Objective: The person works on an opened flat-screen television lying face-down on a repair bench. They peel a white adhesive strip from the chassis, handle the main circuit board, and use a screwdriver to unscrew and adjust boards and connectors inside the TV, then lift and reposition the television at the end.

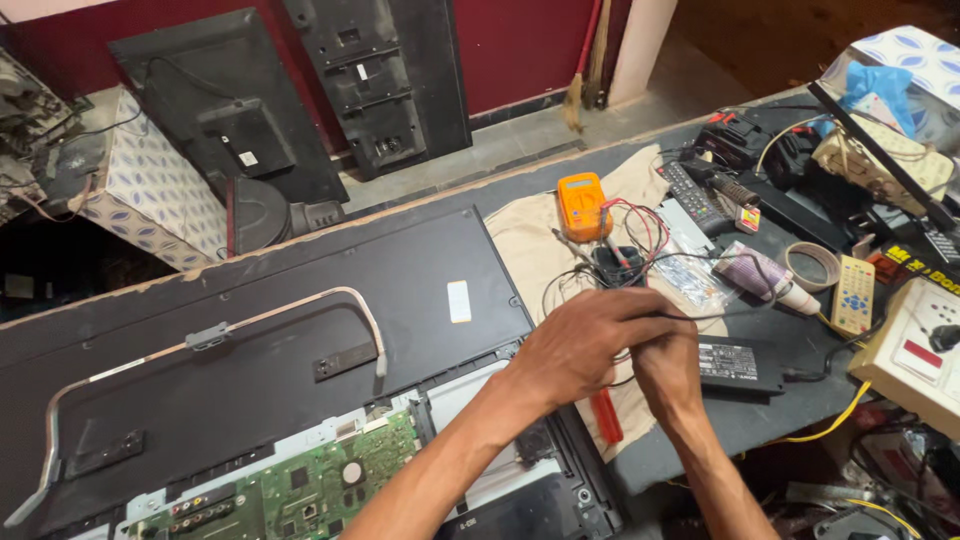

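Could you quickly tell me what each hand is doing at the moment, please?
Left hand: closed, fingers curled around a thin black wire.
Right hand: closed, pressed against the left; what it holds cannot be told.

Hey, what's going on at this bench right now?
A person is working at a cluttered bench with a flat television lying face down, part of its back removed so a green circuit board shows. The left hand and right hand are together over a beige cloth, handling thin black wires. An orange multimeter with red leads sits just beyond, and a black power adapter lies beside the right hand.
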